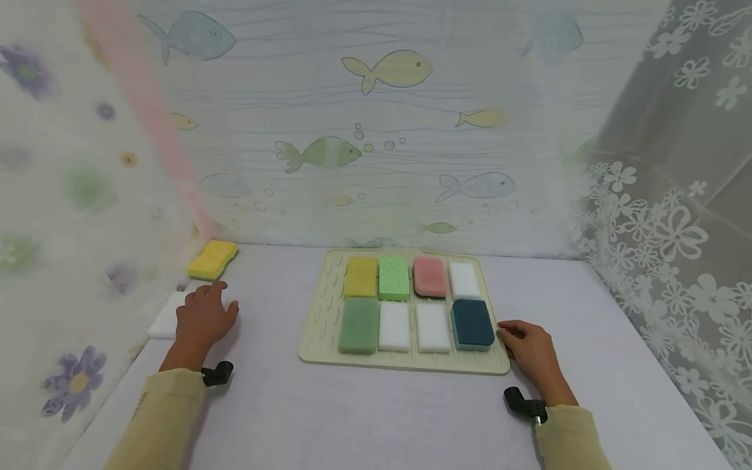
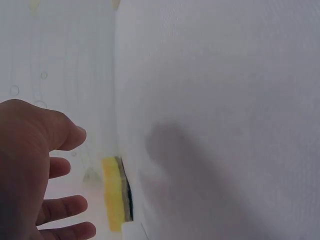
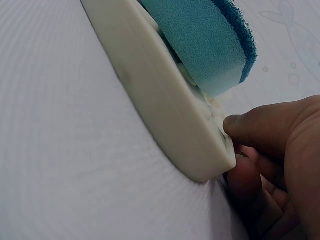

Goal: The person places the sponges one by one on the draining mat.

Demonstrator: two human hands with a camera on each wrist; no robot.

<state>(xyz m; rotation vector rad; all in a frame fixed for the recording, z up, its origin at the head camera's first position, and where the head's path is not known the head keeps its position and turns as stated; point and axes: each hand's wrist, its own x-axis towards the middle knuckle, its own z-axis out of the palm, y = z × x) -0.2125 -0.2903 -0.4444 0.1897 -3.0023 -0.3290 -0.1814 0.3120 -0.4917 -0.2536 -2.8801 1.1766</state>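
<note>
A cream tray (image 1: 318, 313) on the white table holds several sponges in two rows: yellow, light green, pink and white at the back, green, two white and a dark blue one (image 1: 472, 322) in front. My right hand (image 1: 508, 333) pinches the tray's front right corner. In the right wrist view the thumb (image 3: 246, 125) lies on the rim (image 3: 160, 95) and a finger curls under it, just beside the blue sponge (image 3: 205, 35). My left hand (image 1: 211, 295) lies flat with spread fingers (image 2: 70, 205) on the table. It partly covers a white sponge (image 1: 163, 318) and is just short of a yellow sponge (image 1: 213, 259).
Fish-print curtain closes the back, and floral curtains hang at the left and right sides. The yellow sponge (image 2: 117, 193) lies against the back left corner, with the white sponge's corner (image 2: 133, 233) below it. The table's front edge is near my sleeves.
</note>
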